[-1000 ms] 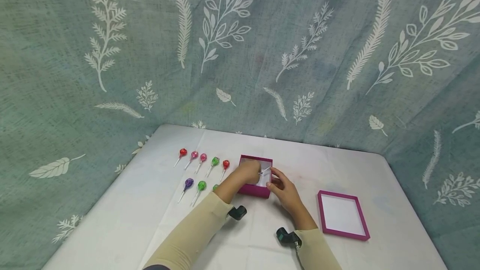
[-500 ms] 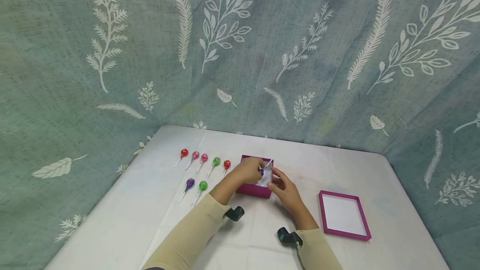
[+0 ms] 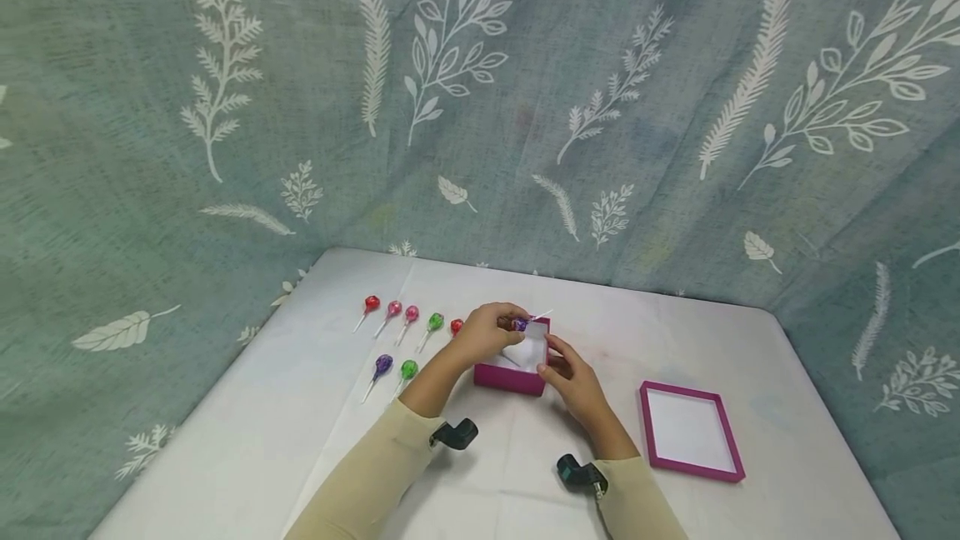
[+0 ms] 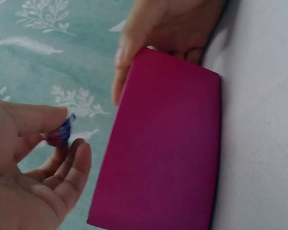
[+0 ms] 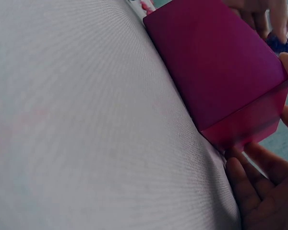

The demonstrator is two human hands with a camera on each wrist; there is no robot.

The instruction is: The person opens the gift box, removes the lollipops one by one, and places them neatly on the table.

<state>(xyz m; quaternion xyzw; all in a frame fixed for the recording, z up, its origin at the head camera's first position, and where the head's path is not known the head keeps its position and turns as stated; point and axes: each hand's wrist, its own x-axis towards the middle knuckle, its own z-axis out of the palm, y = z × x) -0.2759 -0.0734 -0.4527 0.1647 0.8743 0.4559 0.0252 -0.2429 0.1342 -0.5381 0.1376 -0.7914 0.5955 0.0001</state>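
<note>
My left hand [image 3: 483,336] pinches a purple lollipop [image 3: 519,325] between thumb and fingers, over the magenta box [image 3: 510,379]. The lollipop's white stick points up and right past the far rim. In the left wrist view, the wrapped candy head [image 4: 62,134] shows at the fingertips, beside the box wall. My right hand [image 3: 573,382] holds the box by its right side, thumb at the rim and fingers against the outer wall [image 5: 252,117]. Inside the box, a thin white stick [image 3: 512,359] lies on the white bottom, partly hidden by the left hand.
Left of the box, lollipops lie in two rows on the white cloth, among them a red one [image 3: 372,303], a purple one [image 3: 383,364] and a green one [image 3: 408,369]. The left forearm covers part of the near row. A magenta-rimmed lid [image 3: 647,427] lies at the right.
My left hand has risen out of the box with the purple lollipop, toward the far rim, uncovering a stick inside. My right hand keeps its place on the box.
</note>
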